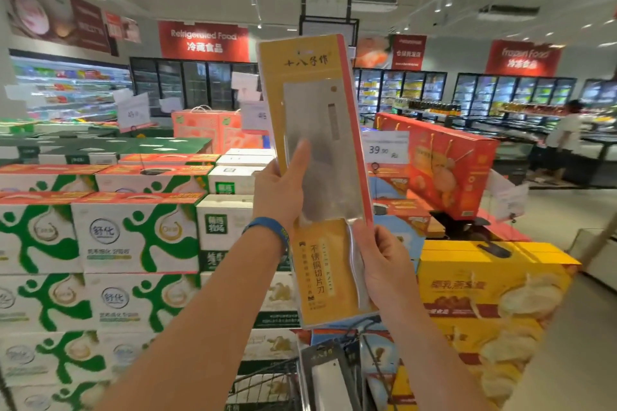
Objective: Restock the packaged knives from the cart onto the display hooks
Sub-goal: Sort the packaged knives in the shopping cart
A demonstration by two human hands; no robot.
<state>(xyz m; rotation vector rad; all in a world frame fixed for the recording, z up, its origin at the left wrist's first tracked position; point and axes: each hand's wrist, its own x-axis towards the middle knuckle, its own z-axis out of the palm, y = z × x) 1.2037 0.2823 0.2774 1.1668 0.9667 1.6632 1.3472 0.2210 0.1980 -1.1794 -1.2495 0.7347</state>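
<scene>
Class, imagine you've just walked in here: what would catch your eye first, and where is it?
The yellow knife pack held up in the centre, the left hand gripping its middle and the right hand its lower edge. Green-and-white milk boxes are stacked on the left, yellow boxes on the right. A second knife pack sits in the cart below.

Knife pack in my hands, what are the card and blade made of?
On the knife pack, the card is printed yellow, matte, probably cardboard. The blade is grey with a soft sheen, likely stainless steel, seemingly under clear plastic.
</scene>
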